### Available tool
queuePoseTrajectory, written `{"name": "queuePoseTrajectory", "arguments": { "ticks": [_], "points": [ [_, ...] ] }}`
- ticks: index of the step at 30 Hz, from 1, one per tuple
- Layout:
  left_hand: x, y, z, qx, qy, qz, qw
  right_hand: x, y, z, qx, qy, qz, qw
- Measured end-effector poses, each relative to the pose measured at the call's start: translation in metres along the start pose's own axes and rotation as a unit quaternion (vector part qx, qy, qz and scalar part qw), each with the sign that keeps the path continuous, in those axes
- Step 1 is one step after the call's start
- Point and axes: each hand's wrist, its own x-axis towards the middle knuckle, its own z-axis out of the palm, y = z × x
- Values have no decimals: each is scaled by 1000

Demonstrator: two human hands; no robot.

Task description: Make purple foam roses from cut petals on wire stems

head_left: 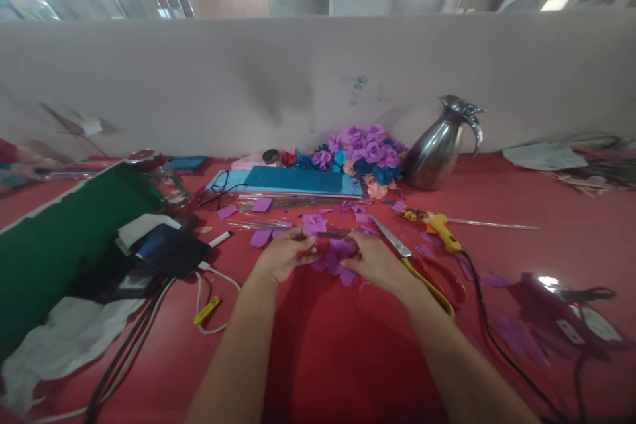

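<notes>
Between my hands is a purple paper flower. My left hand is closed, its thumb and fingers pinched just beneath the flower. Close on the right, my right hand has curled fingers around loose purple paper petals and seems to pinch one; the fingertips are partly hidden. A thin dark strip runs between the two hands, and I cannot make out what it is. Beside my right hand lie large scissors with red and yellow handles, blades pointing away. Cut purple paper squares lie left of the flower.
A yellow glue gun lies at right, near a blurred lit device. Behind stand finished paper flowers and a metal jug. Blue paper, glasses, a phone, cables and a green board are leftward.
</notes>
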Motion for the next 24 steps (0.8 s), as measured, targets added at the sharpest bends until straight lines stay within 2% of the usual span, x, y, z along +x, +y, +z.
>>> {"name": "queuePoseTrajectory", "arguments": {
  "ticks": [3,6,11,20,24],
  "points": [
    [0,0,0,-2,17,-2,1000,-2,4,-2,-52,21,24,998],
    [1,-2,-1,41,38,-14,998,-4,6,-4,-96,2,36,995],
    [5,-6,-1,24,12,7,1000,-3,1,-4,-66,10,4,998],
    [7,-6,-3,11,26,3,1000,-1,11,-3,-86,-27,3,996],
    [6,-5,1,-7,45,11,999,0,12,-16,-50,15,-1,999]
  ]
}}
